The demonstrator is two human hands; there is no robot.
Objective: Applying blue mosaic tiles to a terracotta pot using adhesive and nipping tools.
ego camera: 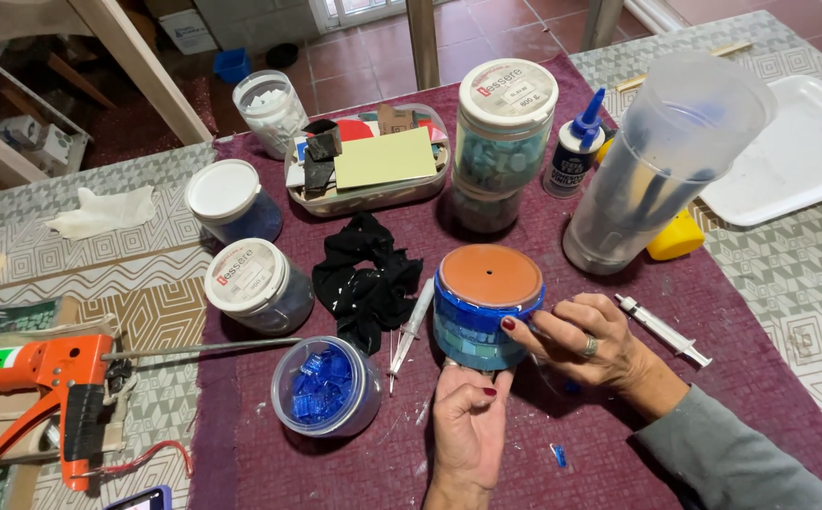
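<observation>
Below, left hand (468, 422) palm-up, fingers curled under mosaic pot (486, 307), right hand (588, 345) fingers seemingly pressing its side

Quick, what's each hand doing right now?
Left hand: loosely curled, holding nothing, touching the pot at its base.
Right hand: open, fingertips pressed on the pot's blue tiles.

A terracotta pot (488, 316) stands upside down on the desk, near the middle of the scene. Its flat orange-brown base faces up, with a small dark hole at the centre. Blue and teal mosaic tiles wrap its side in rows, darker blue along the top band and greener tones lower down. The left hand (468, 425) touches its near bottom edge; the right hand (588, 342) presses fingertips against its right side.
</observation>
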